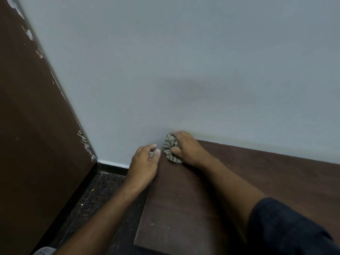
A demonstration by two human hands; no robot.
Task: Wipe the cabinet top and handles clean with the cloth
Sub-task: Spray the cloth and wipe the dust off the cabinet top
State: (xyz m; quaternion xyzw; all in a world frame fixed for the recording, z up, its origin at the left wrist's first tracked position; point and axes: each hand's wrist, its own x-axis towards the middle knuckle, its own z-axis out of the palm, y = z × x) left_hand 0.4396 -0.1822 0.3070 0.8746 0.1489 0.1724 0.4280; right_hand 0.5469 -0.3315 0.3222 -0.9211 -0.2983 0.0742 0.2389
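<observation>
Pale grey-blue painted wall (184,61) fills most of the view, smooth and matt, with a soft shadow above the hands. Against it stands the dark brown wood-grain cabinet top (202,190), a flat laminate slab with a straight left edge and a few pale specks on its surface. Its far edge meets the wall, and its far left corner lies right where the two hands come together.

The right hand (185,148) is clenched around a crumpled grey-and-beige striped cloth (172,150), pressing the bunched fabric onto the cabinet top at that far left corner, close against the wall. The cloth bulges out from the left side of the fist. The left hand (145,162) holds nothing; its fingers are loosely curled, and it sits at the left edge of the cabinet top just beside the cloth, whether touching the edge I cannot tell. A dark blue sleeve (287,227) covers the right upper arm.

Left of the cabinet, a dark speckled stone floor (95,199) runs to a black skirting strip (114,165) at the foot of the wall. A tall dark brown panel (27,126) with chipped, white-scuffed edging closes the left side.
</observation>
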